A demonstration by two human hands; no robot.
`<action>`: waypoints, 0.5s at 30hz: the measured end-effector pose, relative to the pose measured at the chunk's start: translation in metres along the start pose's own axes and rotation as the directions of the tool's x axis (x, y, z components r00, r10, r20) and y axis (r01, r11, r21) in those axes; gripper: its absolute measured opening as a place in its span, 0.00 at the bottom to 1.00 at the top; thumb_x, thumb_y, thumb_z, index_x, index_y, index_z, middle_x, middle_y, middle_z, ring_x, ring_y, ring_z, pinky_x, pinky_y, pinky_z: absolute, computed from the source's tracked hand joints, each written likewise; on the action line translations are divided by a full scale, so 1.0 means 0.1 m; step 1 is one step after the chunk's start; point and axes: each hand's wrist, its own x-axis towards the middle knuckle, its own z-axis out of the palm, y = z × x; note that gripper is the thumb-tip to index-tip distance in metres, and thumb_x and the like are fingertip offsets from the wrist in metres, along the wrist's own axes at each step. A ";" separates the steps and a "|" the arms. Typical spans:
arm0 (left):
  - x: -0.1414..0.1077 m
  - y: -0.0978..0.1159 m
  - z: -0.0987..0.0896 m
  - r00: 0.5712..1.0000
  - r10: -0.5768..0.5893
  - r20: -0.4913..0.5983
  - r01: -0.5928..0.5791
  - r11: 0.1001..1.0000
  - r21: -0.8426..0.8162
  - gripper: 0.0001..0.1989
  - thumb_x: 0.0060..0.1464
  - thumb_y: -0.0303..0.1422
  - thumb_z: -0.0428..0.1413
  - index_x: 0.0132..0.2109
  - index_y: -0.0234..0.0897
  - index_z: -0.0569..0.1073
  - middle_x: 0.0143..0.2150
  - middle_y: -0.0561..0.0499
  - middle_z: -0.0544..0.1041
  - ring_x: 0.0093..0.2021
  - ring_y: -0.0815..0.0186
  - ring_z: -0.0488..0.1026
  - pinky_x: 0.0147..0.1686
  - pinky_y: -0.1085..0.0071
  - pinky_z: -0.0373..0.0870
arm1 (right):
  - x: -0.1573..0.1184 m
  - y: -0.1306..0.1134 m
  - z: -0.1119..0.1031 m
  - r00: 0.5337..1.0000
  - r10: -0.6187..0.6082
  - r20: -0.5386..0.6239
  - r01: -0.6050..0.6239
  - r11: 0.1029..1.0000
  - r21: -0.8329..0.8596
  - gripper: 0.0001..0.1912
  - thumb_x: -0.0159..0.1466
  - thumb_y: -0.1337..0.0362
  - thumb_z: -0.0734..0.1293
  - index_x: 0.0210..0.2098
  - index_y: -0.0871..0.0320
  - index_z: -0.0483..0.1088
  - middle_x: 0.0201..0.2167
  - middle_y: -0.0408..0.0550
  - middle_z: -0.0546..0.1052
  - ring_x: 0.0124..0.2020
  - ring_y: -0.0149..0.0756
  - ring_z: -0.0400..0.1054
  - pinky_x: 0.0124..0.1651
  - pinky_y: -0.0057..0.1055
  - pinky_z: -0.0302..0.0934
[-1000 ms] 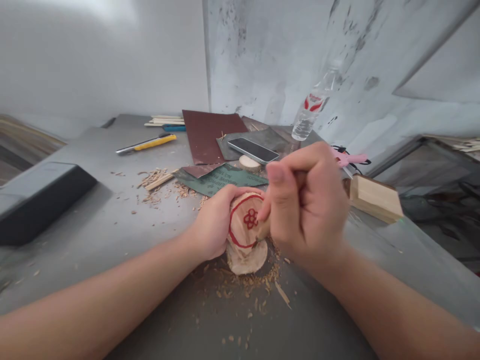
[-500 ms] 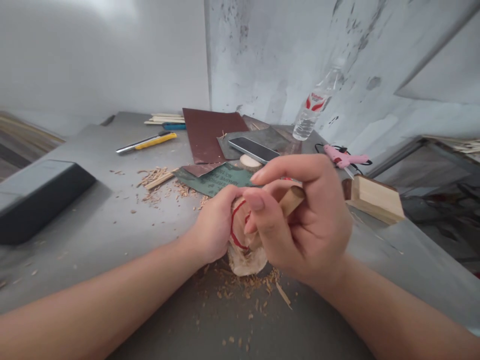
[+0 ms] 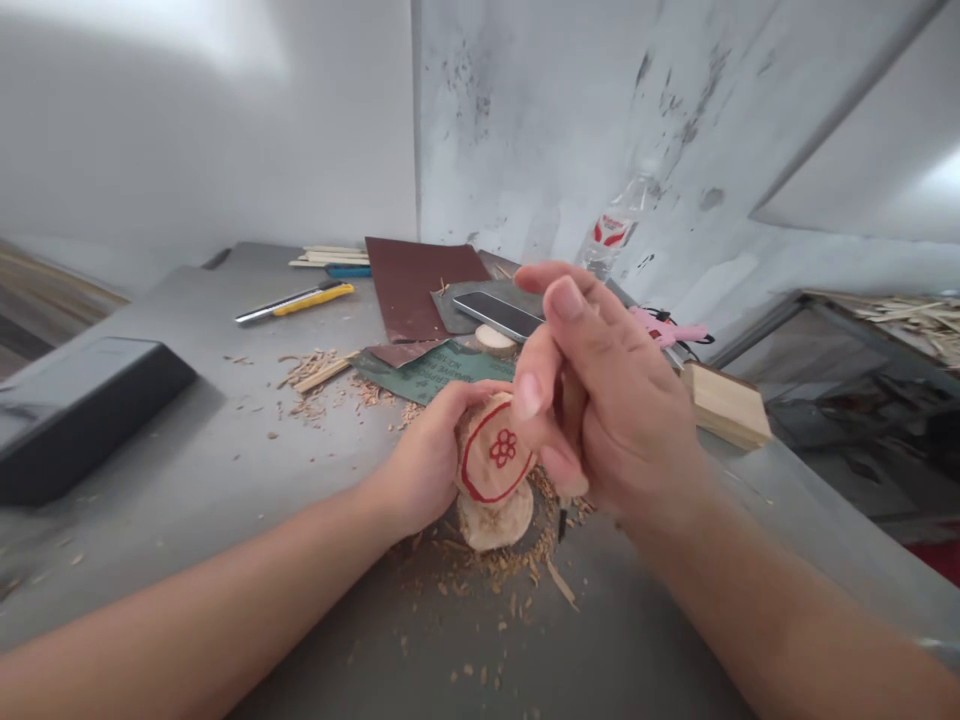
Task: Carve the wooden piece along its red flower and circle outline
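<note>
My left hand (image 3: 424,460) is closed round the left edge of a round wood slice (image 3: 484,465), holding it tilted up toward me. A red ring and a small red flower mark the slice's face. Below it lies a second pale wood slice (image 3: 499,522), partly covered. My right hand (image 3: 615,400) is just right of the marked slice, gripping a carving tool by its wooden handle (image 3: 573,405). The tool's dark metal tip (image 3: 562,522) points down, apart from the flower. The fingers hide much of the handle.
Wood shavings (image 3: 495,575) surround the slices. Behind are green sandpaper (image 3: 420,368), brown sandpaper (image 3: 420,285), a phone (image 3: 499,315) and a yellow utility knife (image 3: 311,298). A dark box (image 3: 97,410) stands left; a bottle (image 3: 611,235), pink glue gun (image 3: 667,328) and wood block (image 3: 724,405) stand right.
My right hand has drawn back from the slice's face and turned, swinging the carving tool's tip downward. The red flower is now uncovered. My left hand keeps its hold.
</note>
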 end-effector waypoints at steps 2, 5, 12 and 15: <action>-0.02 0.07 0.01 0.999 0.019 0.032 -0.018 0.999 -0.036 0.10 0.58 0.35 0.57 0.33 0.36 0.79 0.29 0.51 0.80 0.33 0.64 0.76 0.37 0.70 0.72 | 0.06 -0.05 0.04 0.999 0.025 0.038 -0.026 0.999 0.020 0.08 0.73 0.56 0.68 0.42 0.53 0.70 0.21 0.34 0.74 0.11 0.23 0.57 0.12 0.21 0.49; -0.04 0.17 0.01 0.995 -0.006 0.102 0.008 1.000 -0.020 0.11 0.57 0.35 0.58 0.29 0.37 0.77 0.28 0.50 0.79 0.33 0.62 0.78 0.39 0.67 0.73 | 0.16 -0.06 0.11 0.991 0.042 0.130 -0.045 0.999 0.026 0.10 0.73 0.54 0.68 0.39 0.53 0.71 0.22 0.35 0.73 0.13 0.22 0.54 0.13 0.22 0.46; -0.05 0.27 -0.05 0.985 -0.027 0.171 -0.002 0.987 0.163 0.12 0.60 0.36 0.56 0.30 0.39 0.79 0.33 0.49 0.82 0.42 0.59 0.80 0.44 0.65 0.75 | 0.17 -0.02 0.09 0.962 0.043 0.269 -0.021 0.996 -0.085 0.26 0.77 0.48 0.57 0.32 0.54 0.74 0.14 0.35 0.56 0.17 0.28 0.48 0.22 0.28 0.46; -0.09 0.28 -0.10 0.992 -0.004 0.125 -0.034 0.952 0.305 0.16 0.65 0.39 0.54 0.31 0.38 0.78 0.35 0.50 0.81 0.43 0.59 0.77 0.45 0.66 0.73 | 0.11 0.04 -0.04 0.935 0.017 0.354 -0.013 1.000 -0.015 0.30 0.75 0.46 0.54 0.24 0.54 0.70 0.11 0.36 0.52 0.16 0.30 0.47 0.23 0.31 0.48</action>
